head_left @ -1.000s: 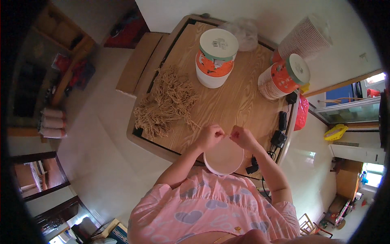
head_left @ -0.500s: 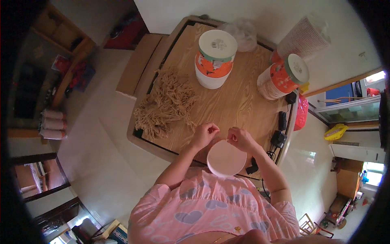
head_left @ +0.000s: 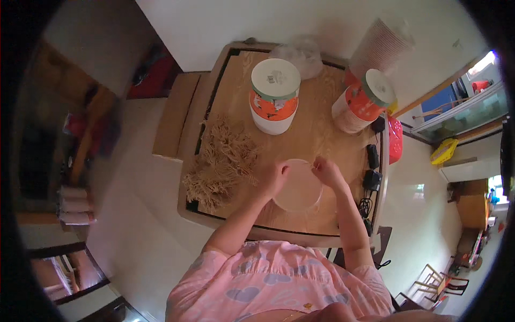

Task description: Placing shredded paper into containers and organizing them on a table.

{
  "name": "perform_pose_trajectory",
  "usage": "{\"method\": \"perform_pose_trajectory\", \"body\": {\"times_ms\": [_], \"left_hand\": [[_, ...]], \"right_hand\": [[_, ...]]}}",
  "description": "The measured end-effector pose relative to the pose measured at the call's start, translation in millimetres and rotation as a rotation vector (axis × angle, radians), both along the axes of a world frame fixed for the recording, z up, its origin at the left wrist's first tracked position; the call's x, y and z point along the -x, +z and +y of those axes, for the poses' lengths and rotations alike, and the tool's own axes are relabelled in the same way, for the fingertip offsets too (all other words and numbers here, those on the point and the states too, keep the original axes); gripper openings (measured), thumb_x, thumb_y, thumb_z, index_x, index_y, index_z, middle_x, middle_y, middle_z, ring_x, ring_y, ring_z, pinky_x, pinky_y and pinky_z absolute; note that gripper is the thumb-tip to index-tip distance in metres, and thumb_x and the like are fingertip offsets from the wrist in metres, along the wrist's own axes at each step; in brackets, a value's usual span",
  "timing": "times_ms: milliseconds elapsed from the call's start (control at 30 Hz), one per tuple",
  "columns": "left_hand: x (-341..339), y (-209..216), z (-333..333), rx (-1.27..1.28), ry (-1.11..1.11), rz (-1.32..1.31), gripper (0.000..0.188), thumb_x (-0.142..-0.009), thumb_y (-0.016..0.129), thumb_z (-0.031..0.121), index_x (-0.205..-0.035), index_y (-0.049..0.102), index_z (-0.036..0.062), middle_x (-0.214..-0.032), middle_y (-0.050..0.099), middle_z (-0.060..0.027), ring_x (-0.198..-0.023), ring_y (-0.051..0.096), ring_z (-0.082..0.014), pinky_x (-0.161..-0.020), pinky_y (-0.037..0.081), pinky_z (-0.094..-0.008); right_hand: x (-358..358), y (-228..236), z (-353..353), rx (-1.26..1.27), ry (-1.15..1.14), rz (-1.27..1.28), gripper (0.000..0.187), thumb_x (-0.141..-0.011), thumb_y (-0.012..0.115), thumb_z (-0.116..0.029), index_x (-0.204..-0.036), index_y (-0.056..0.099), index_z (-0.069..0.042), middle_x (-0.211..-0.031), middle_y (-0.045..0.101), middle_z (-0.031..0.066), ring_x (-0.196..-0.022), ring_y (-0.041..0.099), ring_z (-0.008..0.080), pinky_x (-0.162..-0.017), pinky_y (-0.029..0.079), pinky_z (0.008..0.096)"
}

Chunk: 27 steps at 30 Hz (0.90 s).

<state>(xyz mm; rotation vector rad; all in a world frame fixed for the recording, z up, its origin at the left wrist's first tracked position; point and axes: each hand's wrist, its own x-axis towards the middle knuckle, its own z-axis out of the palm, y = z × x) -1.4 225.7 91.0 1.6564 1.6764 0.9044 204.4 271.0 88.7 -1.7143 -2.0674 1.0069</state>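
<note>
A pale, round, open tub (head_left: pixel 296 189) is near the front of the wooden table, between my hands. My left hand (head_left: pixel 276 178) is closed beside the tub's left rim, fingertips pinched. At the far right part of the rim, my right hand (head_left: pixel 328 173) is also closed in a pinch. Whatever the fingertips hold is too small to make out. To the left of the tub lies a tangled heap of beige twine lengths (head_left: pixel 222 161). Beyond my hands stands a white and orange tub stack (head_left: pixel 273 110) with a green-edged top.
A second orange and white tub stack (head_left: pixel 357 110) leans at the right, before a tall stack of nested pale tubs (head_left: pixel 382 45). A clear plastic bag (head_left: pixel 300 58) sits at the back. Black power adapters (head_left: pixel 372 180) line the right edge of the table (head_left: pixel 314 126).
The tub has moved away from my body, farther onto the table and up between my hands. My hands have spread slightly apart. The view has tilted and shifted.
</note>
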Motion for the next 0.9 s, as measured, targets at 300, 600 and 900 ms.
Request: {"method": "perform_pose_trajectory", "body": {"times_ms": [300, 600, 900], "left_hand": [[81, 26, -26, 0.190, -0.149, -0.147, 0.012, -0.074, 0.062, 0.012, -0.079, 0.063, 0.0010, -0.074, 0.062, -0.0120, -0.066, 0.059, -0.0211, -0.060, 0.046, -0.0300], [60, 70, -69, 0.273, -0.435, -0.487, 0.010, -0.074, 0.066, 0.011, -0.078, 0.063, 0.0022, -0.070, 0.060, -0.0022, -0.061, 0.052, -0.0064, -0.056, 0.043, -0.0213], [60, 42, -69, 0.340, -0.285, -0.388, 0.013, -0.077, 0.062, 0.012, -0.083, 0.064, 0.0015, -0.066, 0.062, -0.0051, -0.059, 0.054, -0.0081, -0.056, 0.044, -0.0235]], "right_hand": [[0, -9, -34, -0.001, -0.403, 0.131, 0.017, -0.071, 0.060, -0.018, -0.079, 0.055, -0.004, -0.068, 0.058, 0.0109, -0.064, 0.057, 0.0223, -0.060, 0.045, 0.0314], [30, -2, -52, -0.113, -0.519, 0.133, 0.014, -0.071, 0.060, -0.014, -0.076, 0.051, -0.004, -0.066, 0.057, 0.0121, -0.062, 0.056, 0.0241, -0.059, 0.045, 0.0317], [-2, -1, -57, -0.168, -0.583, 0.067, 0.012, -0.071, 0.059, -0.011, -0.074, 0.050, -0.003, -0.065, 0.056, 0.0127, -0.061, 0.055, 0.0263, -0.057, 0.044, 0.0333]]}}
